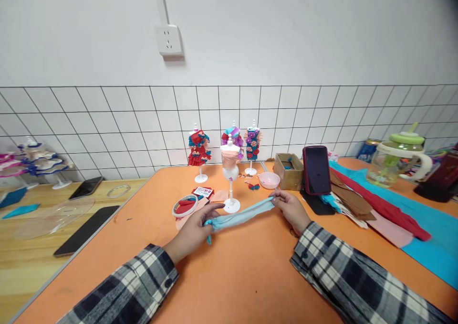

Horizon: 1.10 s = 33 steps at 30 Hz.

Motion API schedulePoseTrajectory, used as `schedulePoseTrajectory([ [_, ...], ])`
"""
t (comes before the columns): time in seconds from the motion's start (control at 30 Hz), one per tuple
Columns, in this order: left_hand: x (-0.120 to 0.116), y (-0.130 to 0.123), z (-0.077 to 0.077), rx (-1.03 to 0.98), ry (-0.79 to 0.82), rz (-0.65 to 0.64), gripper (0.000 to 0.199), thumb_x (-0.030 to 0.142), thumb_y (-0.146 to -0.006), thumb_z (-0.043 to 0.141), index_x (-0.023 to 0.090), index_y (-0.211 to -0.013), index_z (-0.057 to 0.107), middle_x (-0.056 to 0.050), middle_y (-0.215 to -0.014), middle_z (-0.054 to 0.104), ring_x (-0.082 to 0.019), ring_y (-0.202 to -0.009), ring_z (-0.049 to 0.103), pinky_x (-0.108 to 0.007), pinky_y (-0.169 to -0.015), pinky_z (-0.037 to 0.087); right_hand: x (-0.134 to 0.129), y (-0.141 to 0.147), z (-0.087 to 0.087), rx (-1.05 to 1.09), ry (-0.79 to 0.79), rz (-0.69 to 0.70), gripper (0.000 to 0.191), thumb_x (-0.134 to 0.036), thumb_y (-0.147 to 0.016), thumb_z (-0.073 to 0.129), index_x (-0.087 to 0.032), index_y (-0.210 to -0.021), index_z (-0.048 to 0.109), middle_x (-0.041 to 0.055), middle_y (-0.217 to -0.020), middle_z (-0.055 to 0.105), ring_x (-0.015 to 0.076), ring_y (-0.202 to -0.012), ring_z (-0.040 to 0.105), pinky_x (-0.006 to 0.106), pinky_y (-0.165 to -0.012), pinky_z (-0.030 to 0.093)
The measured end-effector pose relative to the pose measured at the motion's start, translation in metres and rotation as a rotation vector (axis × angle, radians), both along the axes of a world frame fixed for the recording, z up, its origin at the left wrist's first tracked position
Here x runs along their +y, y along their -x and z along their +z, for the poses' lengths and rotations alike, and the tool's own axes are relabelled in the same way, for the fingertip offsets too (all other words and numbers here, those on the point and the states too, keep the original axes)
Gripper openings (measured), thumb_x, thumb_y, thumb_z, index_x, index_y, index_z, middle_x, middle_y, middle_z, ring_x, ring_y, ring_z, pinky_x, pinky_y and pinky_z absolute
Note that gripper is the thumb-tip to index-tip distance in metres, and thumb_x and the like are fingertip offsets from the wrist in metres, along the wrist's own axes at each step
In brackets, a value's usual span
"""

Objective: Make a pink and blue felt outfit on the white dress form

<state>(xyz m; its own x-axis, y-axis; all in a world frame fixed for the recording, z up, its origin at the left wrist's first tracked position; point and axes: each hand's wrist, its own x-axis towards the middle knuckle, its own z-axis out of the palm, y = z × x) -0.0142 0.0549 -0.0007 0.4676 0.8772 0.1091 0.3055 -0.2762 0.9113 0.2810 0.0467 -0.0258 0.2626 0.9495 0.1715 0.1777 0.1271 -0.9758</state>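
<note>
A light blue strip of thin crepe-like material [243, 215] is stretched between my two hands above the orange table [229, 276]. My left hand [196, 226] pinches its left end, where a darker blue bit hangs below the fingers. At the other end, my right hand [289, 209] grips the strip between thumb and fingers. Just behind the strip stands a small white mannequin [231, 190] with pale pink wrapping round its chest. A roll of tape [185, 206] and red and pink scraps [203, 192] lie near my left hand.
Dressed mini mannequins [199, 152] stand along the tiled wall. Right of centre are a pink bowl [269, 180], a cardboard box [288, 172] and an upright phone [317, 170]. Coloured sheets [393, 209] and a lidded jug [399, 159] occupy the right side. A wooden table [21, 266] adjoins at left.
</note>
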Motion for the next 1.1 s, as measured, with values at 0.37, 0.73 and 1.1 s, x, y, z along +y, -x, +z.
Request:
schedulePoseTrajectory([
  [0.37, -0.009, 0.008, 0.001, 0.039, 0.462, -0.098, 0.043, 0.057, -0.072, 0.069, 0.016, -0.072, 0.057, 0.003, -0.059, 0.056, -0.009, -0.049, 0.046, -0.020, -0.046, 0.032, -0.007, -0.028, 0.020, -0.405, 0.122, 0.230, 0.032, -0.042, -0.074, 0.062, -0.019, -0.095, 0.066, 0.0009, -0.073, 0.063, 0.0130, -0.057, 0.051, 0.024, -0.052, 0.035],
  [0.73, -0.015, 0.012, -0.003, -0.536, 0.752, -0.019, 0.031, 0.023, -0.067, 0.079, 0.014, -0.094, 0.068, -0.005, -0.082, 0.066, -0.013, -0.071, 0.062, -0.022, -0.063, 0.048, -0.028, -0.041, 0.028, -1.149, 0.471, 0.193, 0.022, -0.009, -0.058, 0.069, -0.018, -0.078, 0.065, 0.0039, -0.067, 0.063, 0.0191, -0.062, 0.058, 0.026, -0.052, 0.028],
  [1.1, -0.022, 0.003, -0.004, -0.531, 0.579, 0.039, 0.035, 0.027, -0.064, 0.084, 0.017, -0.093, 0.066, 0.001, -0.072, 0.063, -0.008, -0.057, 0.051, -0.017, -0.051, 0.039, -0.049, -0.005, 0.034, -1.408, 0.371, 0.304, 0.020, -0.005, -0.081, 0.045, -0.013, -0.088, 0.062, 0.0167, -0.092, 0.067, 0.0263, -0.085, 0.063, 0.030, -0.063, 0.030],
])
